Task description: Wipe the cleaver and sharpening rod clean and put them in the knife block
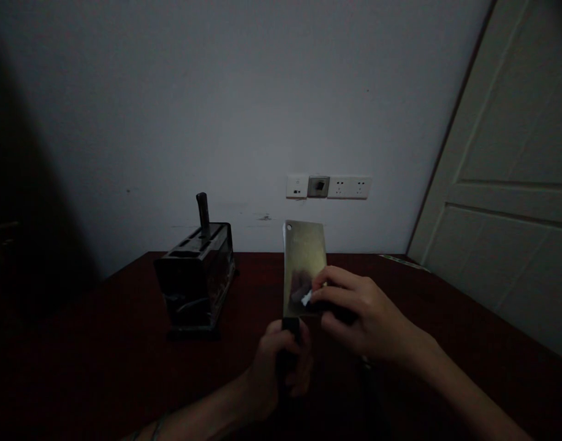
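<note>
The left hand [283,367] is clenched in a fist, knuckles outward, its forearm rising from the lower left. Just above that grip and to its right, the right hand [360,313] lies palm down, fingertips [318,296] pinched together and pointing left, its forearm stretching in from the lower right.

cleaver handle [290,326] mostly hidden in L hand [281,373], white bit [306,299] at R hand [361,318] too small to ID

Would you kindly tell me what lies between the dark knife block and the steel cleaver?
Nothing: in the head view only bare dark red table separates the dark knife block from the rectangular steel cleaver.
</note>
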`<action>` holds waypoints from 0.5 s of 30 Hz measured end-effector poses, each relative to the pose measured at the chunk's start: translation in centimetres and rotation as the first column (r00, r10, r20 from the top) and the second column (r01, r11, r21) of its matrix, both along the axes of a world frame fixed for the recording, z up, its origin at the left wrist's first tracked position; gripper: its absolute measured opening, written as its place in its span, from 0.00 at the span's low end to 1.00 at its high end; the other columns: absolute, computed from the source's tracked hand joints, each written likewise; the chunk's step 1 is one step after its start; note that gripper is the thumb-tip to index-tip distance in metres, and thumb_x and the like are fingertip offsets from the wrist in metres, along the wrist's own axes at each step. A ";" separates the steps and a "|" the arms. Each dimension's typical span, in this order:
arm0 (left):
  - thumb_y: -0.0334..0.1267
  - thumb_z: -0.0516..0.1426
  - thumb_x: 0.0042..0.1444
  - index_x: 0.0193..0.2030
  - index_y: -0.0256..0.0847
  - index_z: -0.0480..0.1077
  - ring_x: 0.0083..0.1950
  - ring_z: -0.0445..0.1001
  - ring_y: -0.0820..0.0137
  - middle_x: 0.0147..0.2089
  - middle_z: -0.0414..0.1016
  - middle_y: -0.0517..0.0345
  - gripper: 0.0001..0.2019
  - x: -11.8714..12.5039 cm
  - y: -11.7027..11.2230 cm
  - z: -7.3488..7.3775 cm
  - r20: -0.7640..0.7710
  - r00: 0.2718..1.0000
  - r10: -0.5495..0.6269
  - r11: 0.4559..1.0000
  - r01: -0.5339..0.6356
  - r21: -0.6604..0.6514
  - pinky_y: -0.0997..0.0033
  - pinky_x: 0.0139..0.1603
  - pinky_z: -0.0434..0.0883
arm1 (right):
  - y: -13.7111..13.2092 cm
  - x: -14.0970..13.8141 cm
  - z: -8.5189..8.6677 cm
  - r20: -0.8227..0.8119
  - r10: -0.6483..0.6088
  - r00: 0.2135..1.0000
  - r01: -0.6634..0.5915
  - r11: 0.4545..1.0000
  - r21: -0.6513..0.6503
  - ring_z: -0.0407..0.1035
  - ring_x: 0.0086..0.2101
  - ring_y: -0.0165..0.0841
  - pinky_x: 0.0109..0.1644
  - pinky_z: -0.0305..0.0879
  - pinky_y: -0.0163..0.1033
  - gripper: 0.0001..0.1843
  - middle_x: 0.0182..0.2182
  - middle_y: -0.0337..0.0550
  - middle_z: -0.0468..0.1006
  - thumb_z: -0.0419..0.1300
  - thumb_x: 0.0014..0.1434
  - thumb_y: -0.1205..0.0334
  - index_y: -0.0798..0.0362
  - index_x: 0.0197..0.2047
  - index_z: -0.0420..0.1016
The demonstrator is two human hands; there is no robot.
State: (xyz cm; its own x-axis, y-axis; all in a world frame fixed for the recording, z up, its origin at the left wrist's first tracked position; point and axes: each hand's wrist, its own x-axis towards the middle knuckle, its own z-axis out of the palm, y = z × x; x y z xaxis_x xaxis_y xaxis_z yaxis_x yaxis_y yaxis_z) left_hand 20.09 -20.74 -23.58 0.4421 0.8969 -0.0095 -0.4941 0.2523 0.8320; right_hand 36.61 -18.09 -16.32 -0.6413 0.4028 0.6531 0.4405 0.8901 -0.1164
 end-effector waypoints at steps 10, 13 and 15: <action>0.43 0.53 0.49 0.34 0.37 0.62 0.17 0.57 0.80 0.22 0.59 0.65 0.11 -0.6 1.1 -0.3 -0.160 0.986 0.039 0.970 0.001 0.243 0.81 0.14 0.54 | 0.7 0.7 0.2 -0.095 -0.082 0.992 0.085 0.996 0.026 0.67 0.36 0.32 0.36 0.65 0.37 0.12 0.37 0.45 0.70 0.52 0.50 0.69 0.54 0.37 0.73; 0.44 0.54 0.52 0.36 0.37 0.61 0.18 0.58 0.80 0.23 0.60 0.65 0.11 -0.8 1.0 0.1 -0.282 0.956 0.075 0.954 0.013 0.299 0.82 0.16 0.55 | 0.7 0.8 0.2 -0.146 -0.072 0.987 0.081 0.995 0.055 0.67 0.37 0.32 0.37 0.65 0.38 0.11 0.38 0.46 0.70 0.52 0.51 0.69 0.54 0.38 0.72; 0.44 0.54 0.53 0.36 0.38 0.61 0.19 0.59 0.80 0.23 0.61 0.65 0.11 -0.7 0.7 0.3 -0.308 0.947 0.095 0.953 0.002 0.302 0.82 0.17 0.56 | 0.7 0.8 0.3 -0.176 -0.059 0.983 0.072 0.995 0.070 0.66 0.37 0.32 0.37 0.66 0.38 0.11 0.38 0.46 0.69 0.53 0.51 0.69 0.55 0.39 0.72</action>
